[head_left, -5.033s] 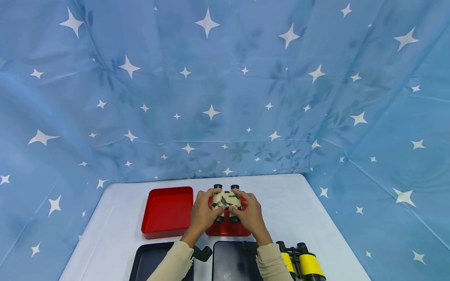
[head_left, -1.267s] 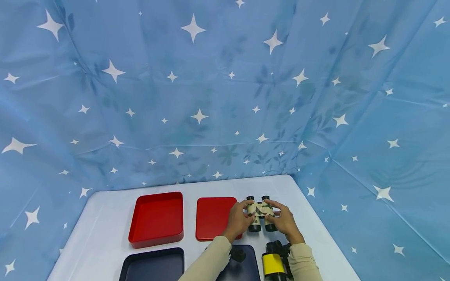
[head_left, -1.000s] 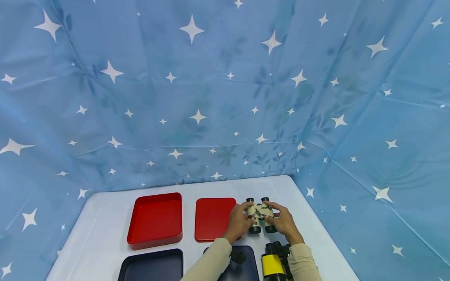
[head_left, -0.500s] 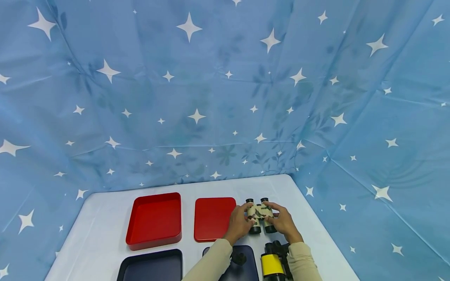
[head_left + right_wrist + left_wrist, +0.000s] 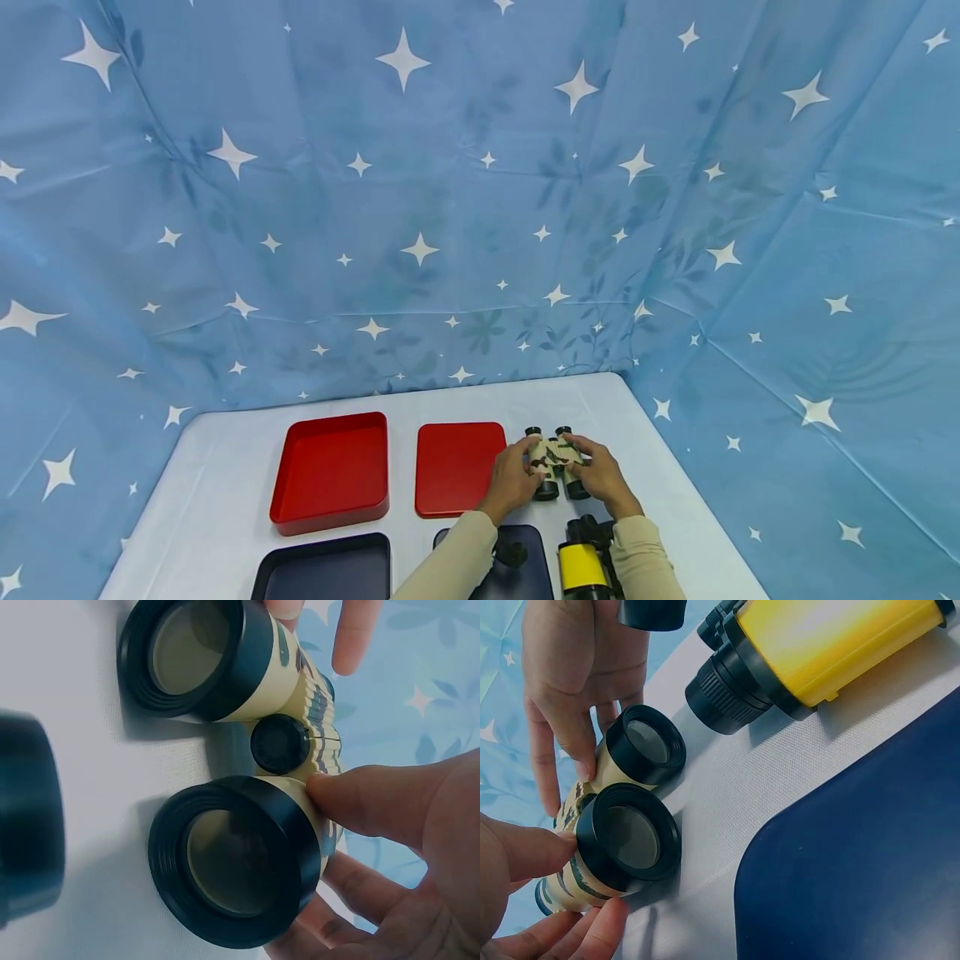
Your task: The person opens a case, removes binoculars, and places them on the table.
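Observation:
A pair of camouflage binoculars (image 5: 553, 454) in cream, brown and green lies on the white table, eyepieces toward the curtain. My left hand (image 5: 512, 481) grips its left barrel, thumb behind the black lens rim and fingers around the side, as the left wrist view shows. On the right barrel, my right hand (image 5: 604, 478) has its thumb pressed on top and fingers curled beneath. Both large lenses (image 5: 231, 861) and the round black focus knob (image 5: 280, 744) show in the right wrist view. Nearer me, beside my right sleeve, are yellow and black binoculars (image 5: 581, 567), partly covered by it.
Left of the held binoculars lies a flat red tray (image 5: 457, 471), with a deeper red box (image 5: 330, 467) farther left. Two dark blue trays sit in front: one at left (image 5: 322, 571), another (image 5: 528, 575) under my left forearm. A blue starry curtain (image 5: 480, 208) surrounds the table.
Since five seconds ago, both hands have carried the camouflage binoculars from over the flat red tray rightward onto the table. In the last second, they have shifted only slightly, with the grip unchanged.

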